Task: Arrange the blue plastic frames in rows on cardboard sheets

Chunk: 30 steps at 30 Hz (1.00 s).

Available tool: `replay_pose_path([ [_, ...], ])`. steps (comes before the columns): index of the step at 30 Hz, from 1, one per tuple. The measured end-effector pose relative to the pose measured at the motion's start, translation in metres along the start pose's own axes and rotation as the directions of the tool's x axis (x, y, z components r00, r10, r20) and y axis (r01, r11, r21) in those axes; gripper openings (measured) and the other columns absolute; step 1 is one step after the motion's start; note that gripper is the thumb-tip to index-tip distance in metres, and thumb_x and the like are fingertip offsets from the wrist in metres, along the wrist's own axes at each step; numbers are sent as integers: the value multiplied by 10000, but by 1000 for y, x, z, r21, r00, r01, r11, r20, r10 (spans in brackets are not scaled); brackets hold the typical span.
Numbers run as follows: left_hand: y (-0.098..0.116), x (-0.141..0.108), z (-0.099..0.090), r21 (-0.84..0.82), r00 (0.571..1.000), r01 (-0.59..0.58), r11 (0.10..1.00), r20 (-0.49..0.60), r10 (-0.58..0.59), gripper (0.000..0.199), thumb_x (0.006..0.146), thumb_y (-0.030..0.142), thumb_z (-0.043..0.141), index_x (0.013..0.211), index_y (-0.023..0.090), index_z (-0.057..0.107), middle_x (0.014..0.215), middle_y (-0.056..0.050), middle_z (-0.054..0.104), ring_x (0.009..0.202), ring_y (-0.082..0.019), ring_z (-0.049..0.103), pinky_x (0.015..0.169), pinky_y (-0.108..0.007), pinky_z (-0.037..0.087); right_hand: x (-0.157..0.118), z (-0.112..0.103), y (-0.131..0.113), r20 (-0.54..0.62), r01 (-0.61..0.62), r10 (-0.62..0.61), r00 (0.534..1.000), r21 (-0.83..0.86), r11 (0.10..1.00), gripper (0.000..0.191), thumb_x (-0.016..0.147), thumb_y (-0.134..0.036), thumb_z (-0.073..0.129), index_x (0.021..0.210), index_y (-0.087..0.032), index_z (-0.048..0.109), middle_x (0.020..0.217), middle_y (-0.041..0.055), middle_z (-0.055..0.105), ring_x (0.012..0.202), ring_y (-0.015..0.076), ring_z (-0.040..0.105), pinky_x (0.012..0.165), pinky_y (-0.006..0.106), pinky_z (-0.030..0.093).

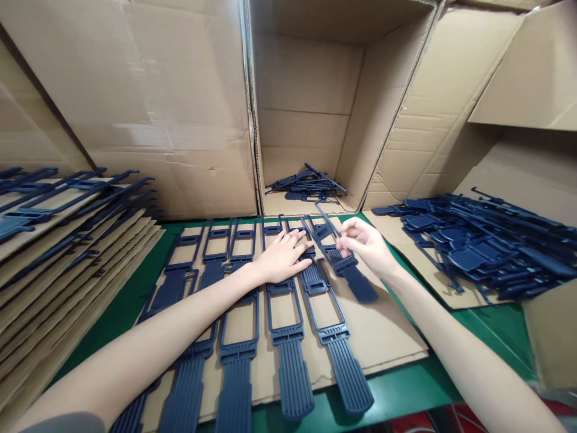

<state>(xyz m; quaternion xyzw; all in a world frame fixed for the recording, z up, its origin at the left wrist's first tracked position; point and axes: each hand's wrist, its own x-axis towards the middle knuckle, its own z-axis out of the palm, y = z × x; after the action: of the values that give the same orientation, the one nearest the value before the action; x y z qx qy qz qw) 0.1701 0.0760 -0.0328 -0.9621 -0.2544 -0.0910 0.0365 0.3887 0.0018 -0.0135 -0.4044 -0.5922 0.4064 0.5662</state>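
My left hand [285, 255] lies with fingers spread over the back row of dark blue plastic frames with ribbed paddle ends. Beneath it, parts of those frames are hidden. My right hand [363, 245] pinches one dark blue plastic frame [360, 282] by its side, tilted over the right end of the back row. A front-row frame [331, 328] lies flat on the cardboard sheet [383, 337], its ribbed end overhanging the near edge. More such frames [238, 349] lie side by side to its left, some covered by my left forearm.
At the right, a heap of similar frames [487, 246] rests on cardboard. Cardboard sheets layered with frames form a stack [67, 270] at the left. Behind, an open cardboard box [311, 78] holds a few loose frames [311, 183]. The green tabletop [396, 385] shows around the sheet.
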Motion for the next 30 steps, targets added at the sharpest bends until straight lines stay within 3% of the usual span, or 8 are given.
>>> replay_pose_path([
  [4,-1,0,2,-14,1000,3,1000,3,-3,528,964,495,302,1381,189,408,1475,-159,334,1390,-286,243,1121,-510,169,4,-16,-10,-109,-70,79,991,80,994,322,769,-352,692,987,-225,491,462,-111,427,341,52,335,359,164,257],
  [10,0,0,1,-18,1000,0,1000,1,0,526,967,495,295,1385,192,400,1475,-157,336,1393,-279,239,1126,-505,161,5,-32,-13,79,-359,365,928,-75,930,396,786,-464,655,1039,-177,554,425,-89,448,270,44,328,273,141,145],
  [14,-1,0,1,-10,1000,2,1000,2,-2,525,967,501,292,1388,205,392,1477,-146,336,1392,-278,241,1122,-508,172,3,-31,-14,167,-406,408,897,-51,913,376,796,-459,633,1012,-176,513,447,-59,525,302,77,443,264,129,228],
  [20,-1,0,2,-25,1000,4,1000,-4,-4,525,964,502,302,1390,209,391,1478,-147,333,1392,-280,243,1121,-510,166,0,-31,-15,354,-521,559,750,-203,829,422,788,-496,631,1011,-169,487,590,20,650,462,139,610,351,162,385],
  [25,0,0,2,-27,1000,11,1000,15,-11,529,964,501,298,1382,193,403,1478,-155,331,1395,-279,232,1122,-510,158,3,-35,-7,209,-462,576,790,-414,784,423,796,-561,584,826,-141,559,614,66,670,468,133,611,338,169,364],
  [30,-1,0,1,-37,1000,12,999,11,-11,525,964,503,299,1383,205,401,1479,-141,334,1394,-275,233,1125,-507,154,3,-40,3,133,-358,580,803,-671,650,453,840,-548,512,638,-147,575,526,60,647,329,96,499,314,190,334],
])
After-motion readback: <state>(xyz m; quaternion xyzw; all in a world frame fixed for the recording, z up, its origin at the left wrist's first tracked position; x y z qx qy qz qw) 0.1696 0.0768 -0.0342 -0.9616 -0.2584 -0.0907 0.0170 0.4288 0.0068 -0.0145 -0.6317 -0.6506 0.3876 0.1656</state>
